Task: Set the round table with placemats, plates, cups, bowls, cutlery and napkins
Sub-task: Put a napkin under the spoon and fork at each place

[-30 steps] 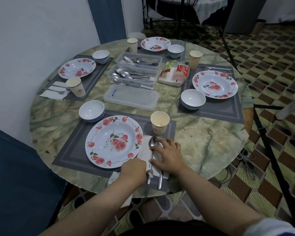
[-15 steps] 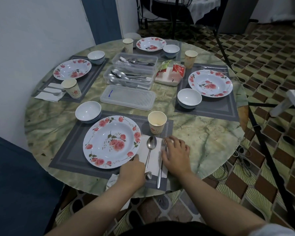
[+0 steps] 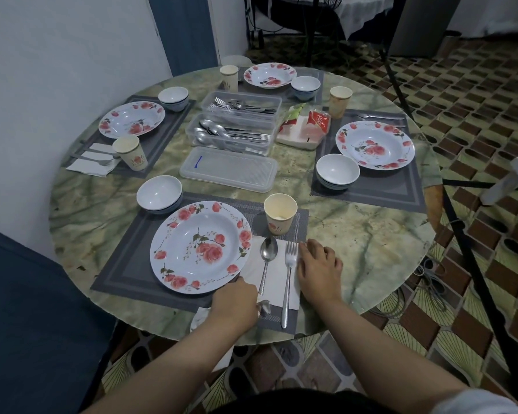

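On the round green table [image 3: 371,249] the near grey placemat [image 3: 126,264] holds a rose-patterned plate [image 3: 201,246], a white bowl [image 3: 159,194] and a paper cup [image 3: 280,213]. Right of the plate, a spoon [image 3: 268,253] and a fork [image 3: 289,264] lie side by side on a white napkin [image 3: 277,282]. My left hand [image 3: 234,303] is curled at the spoon's handle end and grips crumpled white napkin paper [image 3: 201,316] that hangs over the table edge. My right hand [image 3: 319,270] lies flat beside the fork, its fingertips at the napkin's right edge.
Three other place settings stand at the left [image 3: 132,119], far [image 3: 269,74] and right [image 3: 374,144]. In the middle are two clear trays of forks [image 3: 241,104] and spoons [image 3: 228,134], a lid [image 3: 228,168] and a napkin pack [image 3: 304,130]. A tripod leg [image 3: 476,279] stands at the right.
My right hand slid rightward off the cutlery and uncovered the fork, which now lies straight beside the spoon. My left hand has stayed at the spoon's handle end.
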